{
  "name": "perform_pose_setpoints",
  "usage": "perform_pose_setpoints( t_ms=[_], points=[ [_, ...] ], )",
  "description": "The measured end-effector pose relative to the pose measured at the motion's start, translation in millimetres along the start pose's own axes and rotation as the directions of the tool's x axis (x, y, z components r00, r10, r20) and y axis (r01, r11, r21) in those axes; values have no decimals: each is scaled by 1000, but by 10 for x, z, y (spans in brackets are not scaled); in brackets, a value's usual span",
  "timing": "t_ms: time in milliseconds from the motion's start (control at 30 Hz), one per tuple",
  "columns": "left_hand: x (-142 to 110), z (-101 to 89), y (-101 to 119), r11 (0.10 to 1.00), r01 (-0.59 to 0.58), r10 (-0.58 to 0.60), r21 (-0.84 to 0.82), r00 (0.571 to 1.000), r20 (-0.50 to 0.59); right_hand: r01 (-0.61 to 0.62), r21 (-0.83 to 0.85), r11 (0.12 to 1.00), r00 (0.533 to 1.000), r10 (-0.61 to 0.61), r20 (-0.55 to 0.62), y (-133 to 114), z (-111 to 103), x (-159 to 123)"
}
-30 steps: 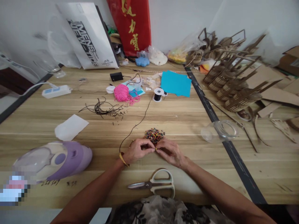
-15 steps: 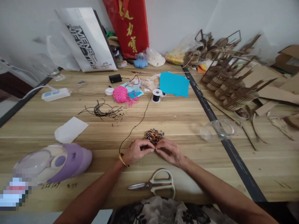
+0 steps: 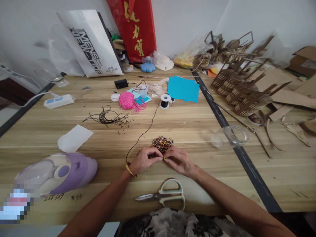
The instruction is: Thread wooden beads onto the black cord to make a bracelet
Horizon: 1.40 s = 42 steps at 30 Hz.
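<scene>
Just in front of the bead pile, my left hand (image 3: 147,160) and my right hand (image 3: 179,160) meet fingertip to fingertip. A small yellow bead (image 3: 164,158) shows at the pinched tips, on the right hand's side. The black cord (image 3: 143,133) runs from a white spool (image 3: 165,101) down to the left wrist and passes behind the left hand; its end between the fingers is too small to make out. Several multicoloured beads (image 3: 162,143) lie heaped just beyond both hands. Scissors with white handles (image 3: 161,196) rest on the table between my forearms.
Cut black cords (image 3: 106,117) and pink yarn (image 3: 127,100) lie farther left. A purple and white appliance (image 3: 71,171) and white paper (image 3: 75,138) are at left. Blue sheets (image 3: 184,89) lie at the back; small woven baskets (image 3: 243,93) and a clear plastic roll (image 3: 235,135) are at right.
Both hands keep the same pinch above the table, with barely any finger movement. The camera view has shifted very slightly.
</scene>
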<state>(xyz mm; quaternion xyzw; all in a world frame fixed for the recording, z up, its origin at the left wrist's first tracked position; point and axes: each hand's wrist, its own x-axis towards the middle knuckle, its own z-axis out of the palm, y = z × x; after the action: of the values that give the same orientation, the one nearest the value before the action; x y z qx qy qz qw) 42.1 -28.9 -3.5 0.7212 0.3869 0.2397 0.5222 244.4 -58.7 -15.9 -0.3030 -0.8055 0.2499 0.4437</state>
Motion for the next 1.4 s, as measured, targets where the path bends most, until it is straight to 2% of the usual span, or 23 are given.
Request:
perform_pose_setpoints(
  t_ms=[1400],
  points=[
    [-6, 0, 7, 999, -33, 33, 11, 999, 8, -14, -14, 1000, 1000, 14, 10, 9, -9, -6]
  ],
)
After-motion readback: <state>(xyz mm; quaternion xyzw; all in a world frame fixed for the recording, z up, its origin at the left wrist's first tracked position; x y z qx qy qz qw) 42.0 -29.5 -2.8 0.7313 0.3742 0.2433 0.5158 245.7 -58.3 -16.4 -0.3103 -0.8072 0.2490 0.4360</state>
